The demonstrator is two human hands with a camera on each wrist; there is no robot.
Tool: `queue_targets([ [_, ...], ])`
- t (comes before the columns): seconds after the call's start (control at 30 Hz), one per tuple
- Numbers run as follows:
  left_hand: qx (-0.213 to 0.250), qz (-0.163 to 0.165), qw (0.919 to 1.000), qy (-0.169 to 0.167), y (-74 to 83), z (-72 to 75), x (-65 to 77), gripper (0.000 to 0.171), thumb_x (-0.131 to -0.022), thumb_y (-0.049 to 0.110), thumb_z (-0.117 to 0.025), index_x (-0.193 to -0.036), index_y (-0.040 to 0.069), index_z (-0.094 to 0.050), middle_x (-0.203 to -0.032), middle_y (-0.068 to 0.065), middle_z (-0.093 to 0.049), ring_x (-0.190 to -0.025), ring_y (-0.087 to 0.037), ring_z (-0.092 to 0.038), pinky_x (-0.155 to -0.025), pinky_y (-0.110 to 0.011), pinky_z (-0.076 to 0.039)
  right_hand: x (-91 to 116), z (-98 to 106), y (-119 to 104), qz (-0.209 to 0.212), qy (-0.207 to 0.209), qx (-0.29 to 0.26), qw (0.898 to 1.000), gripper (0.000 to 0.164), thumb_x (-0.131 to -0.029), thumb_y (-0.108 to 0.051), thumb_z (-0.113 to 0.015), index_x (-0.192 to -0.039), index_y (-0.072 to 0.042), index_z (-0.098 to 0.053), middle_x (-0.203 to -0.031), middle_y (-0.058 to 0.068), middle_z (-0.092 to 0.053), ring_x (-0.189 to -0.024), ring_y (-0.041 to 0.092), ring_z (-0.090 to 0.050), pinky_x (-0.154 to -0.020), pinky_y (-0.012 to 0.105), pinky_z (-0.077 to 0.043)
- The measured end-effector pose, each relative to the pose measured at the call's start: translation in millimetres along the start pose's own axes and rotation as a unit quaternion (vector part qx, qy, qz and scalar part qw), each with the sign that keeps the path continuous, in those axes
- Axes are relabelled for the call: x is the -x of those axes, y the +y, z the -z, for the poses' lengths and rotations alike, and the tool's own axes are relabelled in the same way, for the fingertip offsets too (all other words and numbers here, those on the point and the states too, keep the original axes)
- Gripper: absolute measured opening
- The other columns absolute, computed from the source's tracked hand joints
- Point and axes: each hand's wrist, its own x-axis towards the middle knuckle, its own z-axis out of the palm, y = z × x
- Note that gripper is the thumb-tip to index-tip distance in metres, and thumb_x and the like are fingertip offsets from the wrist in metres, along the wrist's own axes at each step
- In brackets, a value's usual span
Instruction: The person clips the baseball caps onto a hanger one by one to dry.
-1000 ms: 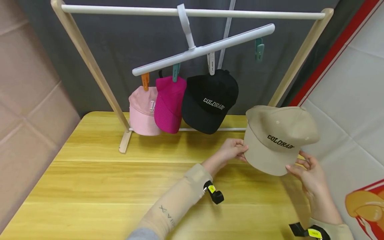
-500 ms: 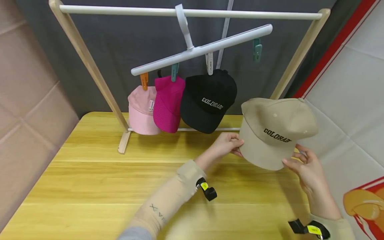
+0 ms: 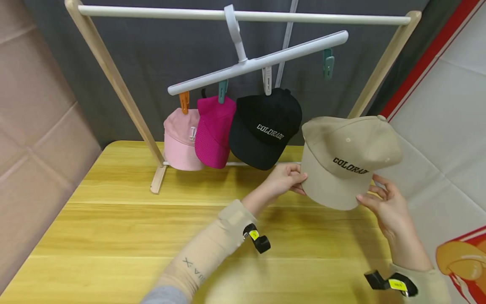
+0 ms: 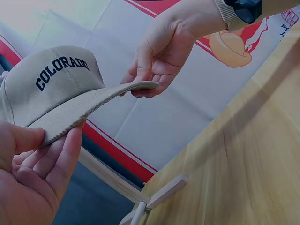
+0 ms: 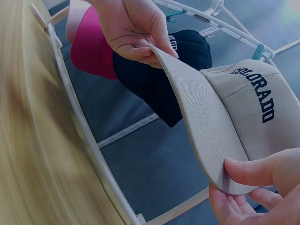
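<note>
A beige cap with COLORADO across its front is held up above the table by both hands. My left hand pinches one side of its brim, thumb on top and fingers beneath, as the left wrist view shows. On the opposite side, my right hand pinches the brim between thumb and fingers. To the left, a black cap, a magenta cap and a light pink cap hang by clips from a tilted white hanger. A green clip at the hanger's right end holds nothing.
The hanger hooks over the white top rail of a wooden rack, whose right post stands behind the beige cap. Beneath is a wooden table. A dark grey curtain backs the rack, and a white printed sheet lies right.
Both hands have raised the beige cap and shifted it slightly left, nearer the black cap. The hanging caps stay where they were.
</note>
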Motion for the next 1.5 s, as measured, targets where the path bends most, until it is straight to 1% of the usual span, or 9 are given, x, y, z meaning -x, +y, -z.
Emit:
queue_targets([
  [0.1, 0.003, -0.006, 1.0, -0.002, 4.3, -1.3, 1.6, 0.009, -0.095, -0.002, -0.055, -0.089, -0.008, -0.057, -0.094, -0.028, -0.067, -0.063, -0.016, -0.065, -0.066, -0.035, -0.057, -1.1, 0.7, -2.4, 0.003, -0.013, -0.024, 1.0, 0.085, -0.085, 0.013, -0.063, -0.152, -0.005, -0.014, -0.106, -0.001, -0.052, -0.085, 0.007, -0.06, -0.072, 0.017, -0.051],
  [0.27, 0.001, -0.014, 0.9999, -0.008, 12.6, -3.4, 3.9, 0.008, -0.096, -0.001, -0.055, -0.092, -0.008, -0.057, -0.093, -0.027, -0.067, -0.063, -0.016, -0.065, -0.066, -0.035, -0.057, -3.5, 2.8, -6.0, 0.018, -0.058, -0.076, 0.995, 0.086, -0.088, 0.017, -0.056, -0.153, -0.006, -0.005, -0.099, 0.0, -0.066, -0.084, 0.011, -0.065, -0.074, 0.02, -0.052],
  [0.47, 0.001, -0.016, 0.9998, -0.009, 21.1, -4.9, 5.2, 0.009, -0.096, 0.0, -0.055, -0.096, -0.008, -0.058, -0.094, -0.028, -0.067, -0.063, -0.015, -0.065, -0.068, -0.036, -0.057, -8.4, 1.8, -10.2, 0.026, -0.081, -0.13, 0.988, 0.085, -0.09, 0.018, -0.051, -0.153, -0.008, -0.002, -0.096, 0.005, -0.068, -0.082, 0.013, -0.065, -0.075, 0.021, -0.052],
  [0.6, 0.011, -0.02, 0.9997, -0.011, 25.1, -5.6, 4.0, 0.009, -0.096, 0.0, -0.055, -0.096, -0.008, -0.058, -0.093, -0.028, -0.067, -0.063, -0.015, -0.065, -0.069, -0.036, -0.057, -11.8, -0.9, -12.5, 0.038, -0.091, -0.173, 0.98, 0.084, -0.091, 0.018, -0.05, -0.154, -0.009, -0.002, -0.091, 0.007, -0.067, -0.078, 0.015, -0.064, -0.073, 0.023, -0.052],
  [0.77, 0.013, -0.025, 0.9995, -0.012, 29.9, -6.5, 1.3, 0.008, -0.096, -0.001, -0.055, -0.097, -0.008, -0.057, -0.094, -0.029, -0.066, -0.064, -0.016, -0.065, -0.069, -0.036, -0.057, -16.0, -5.3, -16.1, 0.047, -0.093, -0.234, 0.967, 0.085, -0.09, 0.017, -0.051, -0.154, -0.009, 0.0, -0.084, 0.011, -0.065, -0.073, 0.017, -0.062, -0.069, 0.025, -0.053],
  [0.9, 0.013, -0.025, 0.9996, -0.007, 34.1, -6.8, -1.6, 0.009, -0.096, 0.0, -0.055, -0.099, -0.009, -0.057, -0.095, -0.029, -0.066, -0.065, -0.016, -0.066, -0.07, -0.036, -0.057, -21.1, -8.2, -18.8, 0.054, -0.099, -0.279, 0.954, 0.086, -0.09, 0.02, -0.045, -0.153, -0.01, 0.005, -0.089, 0.015, -0.067, -0.076, 0.019, -0.064, -0.069, 0.027, -0.054],
  [1.0, 0.017, -0.025, 0.9995, -0.001, 37.4, -7.0, -3.8, 0.011, -0.096, -0.001, -0.055, -0.101, -0.01, -0.057, -0.097, -0.03, -0.065, -0.065, -0.016, -0.066, -0.07, -0.037, -0.057, -24.9, -10.0, -20.6, 0.055, -0.1, -0.299, 0.947, 0.086, -0.09, 0.022, -0.043, -0.153, -0.01, 0.007, -0.093, 0.017, -0.067, -0.078, 0.02, -0.065, -0.069, 0.028, -0.055],
  [1.27, 0.014, -0.037, 0.9992, -0.002, 45.8, -7.3, -9.0, 0.008, -0.096, -0.002, -0.053, -0.098, -0.009, -0.056, -0.101, -0.031, -0.064, -0.067, -0.016, -0.065, -0.07, -0.036, -0.057, -32.3, -13.6, -26.4, 0.051, -0.085, -0.329, 0.939, 0.087, -0.09, 0.022, -0.044, -0.153, -0.011, 0.006, -0.087, 0.017, -0.067, -0.071, 0.02, -0.064, -0.066, 0.03, -0.055],
  [1.5, 0.02, -0.043, 0.9989, 0.0, 49.4, -5.1, -17.7, 0.009, -0.097, -0.001, -0.051, -0.1, -0.009, -0.056, -0.1, -0.031, -0.064, -0.065, -0.015, -0.065, -0.069, -0.035, -0.057, -38.4, -16.5, -31.5, 0.045, -0.065, -0.336, 0.939, 0.086, -0.089, 0.022, -0.046, -0.154, -0.012, 0.0, -0.083, 0.015, -0.066, -0.068, 0.018, -0.062, -0.061, 0.027, -0.054],
])
